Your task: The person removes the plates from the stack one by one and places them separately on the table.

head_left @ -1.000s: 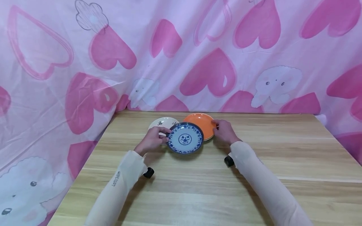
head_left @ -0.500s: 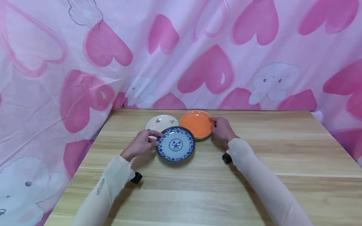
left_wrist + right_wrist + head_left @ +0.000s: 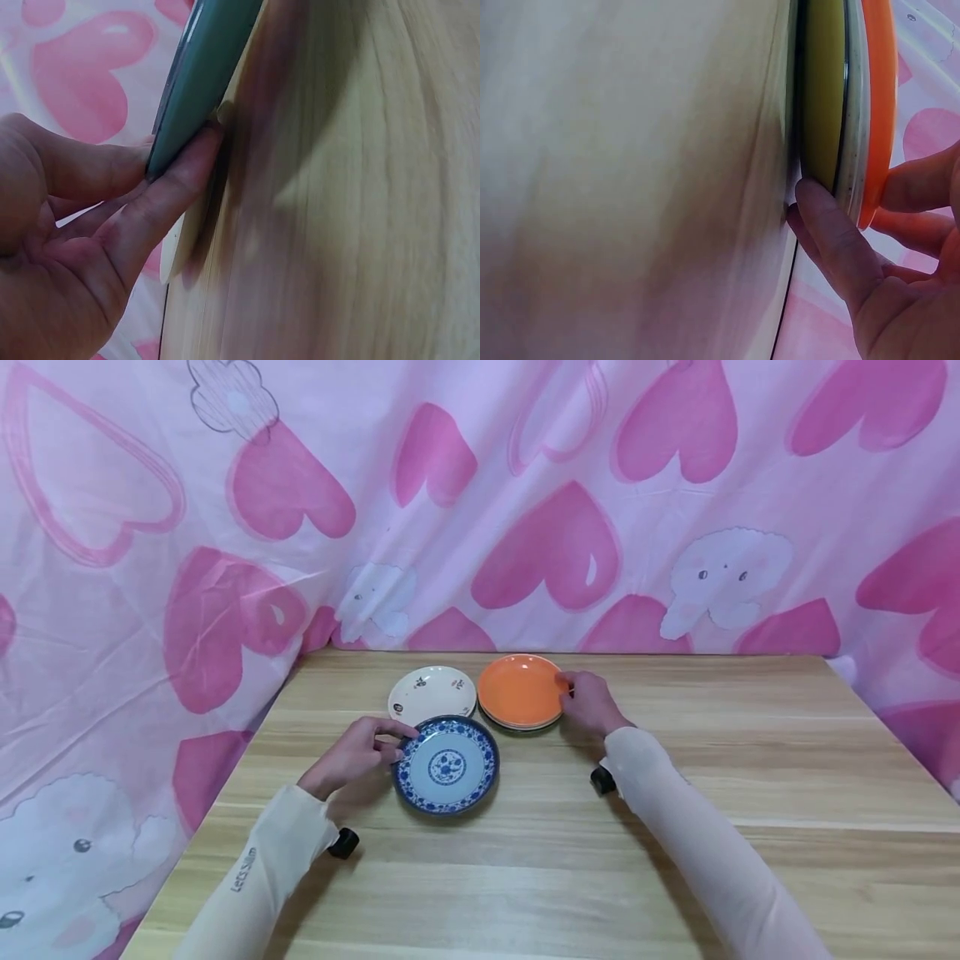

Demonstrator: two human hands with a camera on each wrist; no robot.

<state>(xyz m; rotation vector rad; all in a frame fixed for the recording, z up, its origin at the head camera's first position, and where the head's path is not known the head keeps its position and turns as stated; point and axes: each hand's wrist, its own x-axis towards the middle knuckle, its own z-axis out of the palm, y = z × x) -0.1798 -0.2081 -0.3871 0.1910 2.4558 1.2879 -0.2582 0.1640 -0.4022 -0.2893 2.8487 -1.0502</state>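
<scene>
I see the blue plate (image 3: 447, 768), pale-centred with a floral rim and dark edge, held just above the worktop (image 3: 540, 877), near the white plate (image 3: 432, 692). The left hand (image 3: 352, 753) pinches its left rim. Farther right, the right hand (image 3: 594, 703) pinches the glossy orange plate (image 3: 521, 690) and the plates beneath (image 3: 823, 97).

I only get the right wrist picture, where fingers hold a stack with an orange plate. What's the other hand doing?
Observer: In the head view, the left hand pinches the edge of a blue-and-white plate.
Operator: Ooh! Is there any other plate that isn't in my stack?
Observer: Yes, a white plate with small dark prints lies just left of the orange plate, its near edge partly hidden by the blue-and-white one.
</scene>
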